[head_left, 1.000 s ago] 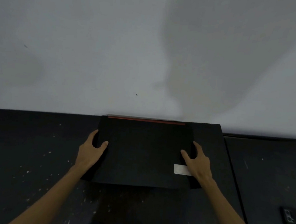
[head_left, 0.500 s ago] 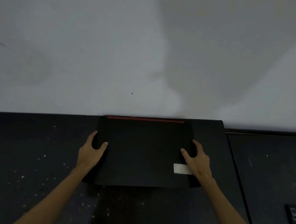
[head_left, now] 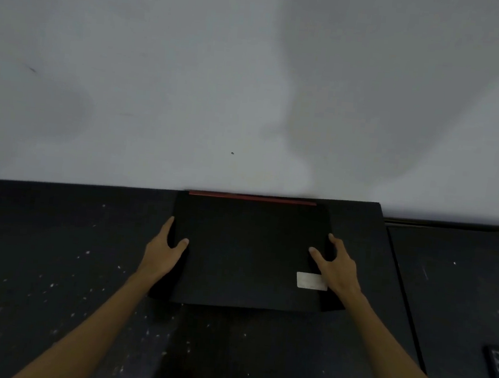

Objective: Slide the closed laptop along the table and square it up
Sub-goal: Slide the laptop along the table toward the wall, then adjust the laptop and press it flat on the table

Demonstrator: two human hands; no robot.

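Against the wall, the closed laptop [head_left: 248,250] sits on the bench [head_left: 50,260], barely shifted from a second ago. Left hand [head_left: 163,252] and right hand [head_left: 337,269] each keep a clamped grip on its side edges; squaring looks nearly finished.

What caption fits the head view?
Both hands, left hand and right hand, grip the closed black laptop against the white wall.
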